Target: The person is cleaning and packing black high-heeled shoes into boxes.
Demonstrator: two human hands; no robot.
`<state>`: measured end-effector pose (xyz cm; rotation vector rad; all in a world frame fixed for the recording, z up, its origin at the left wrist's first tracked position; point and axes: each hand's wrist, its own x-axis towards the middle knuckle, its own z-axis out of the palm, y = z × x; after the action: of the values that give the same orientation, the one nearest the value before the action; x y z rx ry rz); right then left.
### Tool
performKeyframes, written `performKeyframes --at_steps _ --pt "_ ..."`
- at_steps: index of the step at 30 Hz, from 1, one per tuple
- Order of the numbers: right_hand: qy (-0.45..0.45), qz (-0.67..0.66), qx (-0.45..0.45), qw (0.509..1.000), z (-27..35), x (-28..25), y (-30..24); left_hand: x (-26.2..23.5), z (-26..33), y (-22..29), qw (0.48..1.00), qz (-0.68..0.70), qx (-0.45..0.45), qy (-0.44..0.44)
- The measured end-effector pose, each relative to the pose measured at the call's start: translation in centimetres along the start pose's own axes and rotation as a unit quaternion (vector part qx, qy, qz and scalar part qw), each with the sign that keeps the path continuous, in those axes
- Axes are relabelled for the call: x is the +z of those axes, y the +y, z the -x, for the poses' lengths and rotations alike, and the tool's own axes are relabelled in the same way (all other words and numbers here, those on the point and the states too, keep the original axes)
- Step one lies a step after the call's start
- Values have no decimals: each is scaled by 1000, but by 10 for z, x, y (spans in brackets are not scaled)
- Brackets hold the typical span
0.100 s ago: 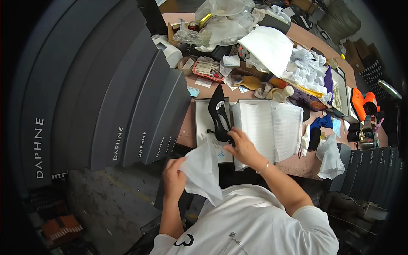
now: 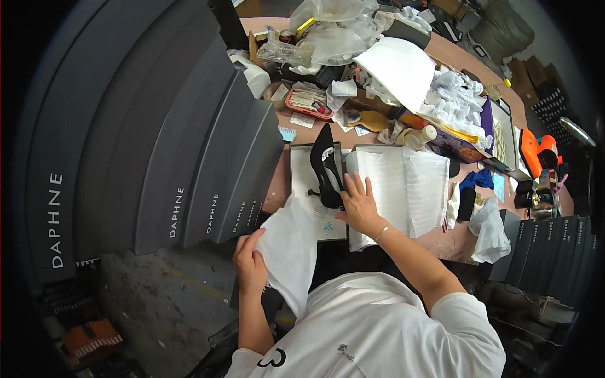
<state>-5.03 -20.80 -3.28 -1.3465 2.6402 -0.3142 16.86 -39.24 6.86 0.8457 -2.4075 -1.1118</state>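
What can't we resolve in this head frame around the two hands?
Head view only:
- Right hand covers the rear of the black high-heeled shoe; grip unclear.
- Left hand: fingertips hidden behind the white tissue sheet.
- Open shoe box: interior masked by shoe and paper.
- Far-table clutter: too small, fisheye-bent.

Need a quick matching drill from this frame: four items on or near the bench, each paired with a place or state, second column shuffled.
1. black high-heeled shoe
2. white tissue sheet
3. orange tool
4. stack of dark grey boxes

A. far right of the bench
B. held in the left hand
C. person's left, beside the bench
D. under the right hand, in the open box

Pairs: 1-D, 2-B, 3-A, 4-C
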Motion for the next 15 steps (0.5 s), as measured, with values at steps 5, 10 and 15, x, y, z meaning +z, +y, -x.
performKeyframes --at_steps 5,10,15 --pt "-42 17 -11 999 -11 12 -11 -2 -1 -2 998 5 41 36" --pt "-24 -275 -72 958 -28 -41 -23 36 -23 -30 996 80 41 -6" --pt "-68 -360 -132 921 -4 -116 -43 88 -43 -42 795 519 -284 -133"
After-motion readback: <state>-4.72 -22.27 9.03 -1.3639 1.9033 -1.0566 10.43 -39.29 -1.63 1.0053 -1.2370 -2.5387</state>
